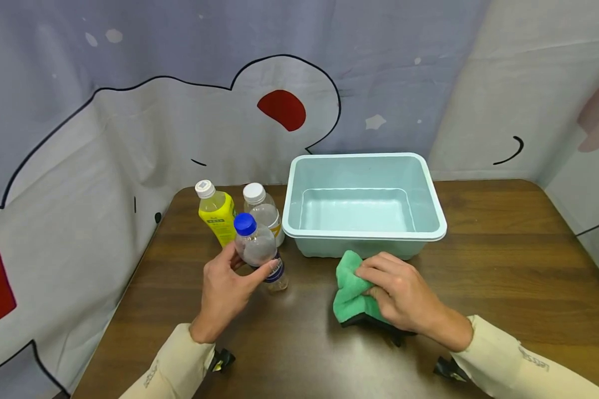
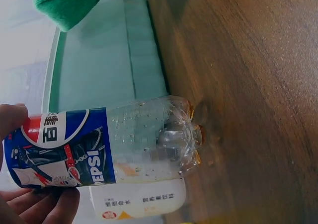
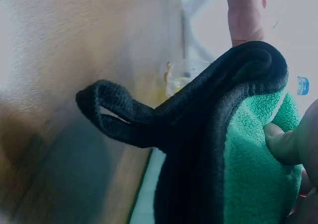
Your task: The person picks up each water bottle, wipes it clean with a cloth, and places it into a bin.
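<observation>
My left hand (image 1: 228,291) grips a clear Pepsi bottle (image 1: 256,247) with a blue cap around its label. In the left wrist view the thumb and fingers wrap the Pepsi bottle (image 2: 149,139), whose base is close over the wood. My right hand (image 1: 401,288) pinches a bunched green cloth (image 1: 351,288) with black edging, in front of the basin. The right wrist view shows the cloth (image 3: 258,159) hanging from the fingers, its black loop (image 3: 117,112) dangling. Behind the Pepsi bottle stand a white-capped clear bottle (image 1: 262,208) and a yellow-labelled bottle (image 1: 217,213).
A pale green plastic basin (image 1: 364,235) stands at the back of the brown wooden table (image 1: 504,266), just right of the bottles. A patterned curtain (image 1: 179,122) hangs behind the table and along its sides.
</observation>
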The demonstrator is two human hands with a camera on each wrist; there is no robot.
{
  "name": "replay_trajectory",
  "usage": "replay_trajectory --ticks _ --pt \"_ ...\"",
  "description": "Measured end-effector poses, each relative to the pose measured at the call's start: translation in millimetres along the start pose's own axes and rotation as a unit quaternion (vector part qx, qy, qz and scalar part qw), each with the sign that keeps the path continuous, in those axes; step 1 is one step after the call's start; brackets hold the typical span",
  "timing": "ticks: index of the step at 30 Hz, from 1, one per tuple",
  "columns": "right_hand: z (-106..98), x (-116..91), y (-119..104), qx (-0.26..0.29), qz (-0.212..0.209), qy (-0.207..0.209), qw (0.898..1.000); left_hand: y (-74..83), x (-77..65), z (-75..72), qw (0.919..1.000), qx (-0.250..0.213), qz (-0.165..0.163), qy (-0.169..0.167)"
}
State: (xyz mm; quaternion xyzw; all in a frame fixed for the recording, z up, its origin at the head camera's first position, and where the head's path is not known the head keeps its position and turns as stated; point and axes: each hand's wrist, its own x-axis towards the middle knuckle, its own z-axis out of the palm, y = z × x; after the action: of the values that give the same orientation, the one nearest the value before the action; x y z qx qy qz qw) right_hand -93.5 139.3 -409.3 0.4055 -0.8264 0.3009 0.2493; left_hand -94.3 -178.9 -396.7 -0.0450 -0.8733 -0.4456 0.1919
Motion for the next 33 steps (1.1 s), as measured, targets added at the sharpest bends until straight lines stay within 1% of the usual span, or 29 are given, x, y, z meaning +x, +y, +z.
replay_trajectory --ticks 4,11,17,25,33 --pt "-5.9 2.9 -1.5 0.011 -0.001 0.015 1.0 2.7 -0.1 2.5 0.9999 -0.003 0.011 -0.004" --pt "-14.2 9.5 -2.2 0.026 -0.03 0.063 0.997 7.0 1.5 6.5 0.9996 0.005 0.025 -0.01" --pt "-19.7 11.6 -1.4 0.039 -0.031 0.076 0.996 11.7 3.5 8.6 0.9993 0.01 0.029 -0.023" --pt "-27.8 14.3 -3.4 0.061 -0.032 0.103 0.992 14.9 2.3 12.2 0.9987 0.014 0.036 -0.032" --pt "-34.7 17.1 -5.5 0.068 -0.029 0.13 0.989 17.8 1.0 15.8 0.9982 0.007 0.046 -0.038"
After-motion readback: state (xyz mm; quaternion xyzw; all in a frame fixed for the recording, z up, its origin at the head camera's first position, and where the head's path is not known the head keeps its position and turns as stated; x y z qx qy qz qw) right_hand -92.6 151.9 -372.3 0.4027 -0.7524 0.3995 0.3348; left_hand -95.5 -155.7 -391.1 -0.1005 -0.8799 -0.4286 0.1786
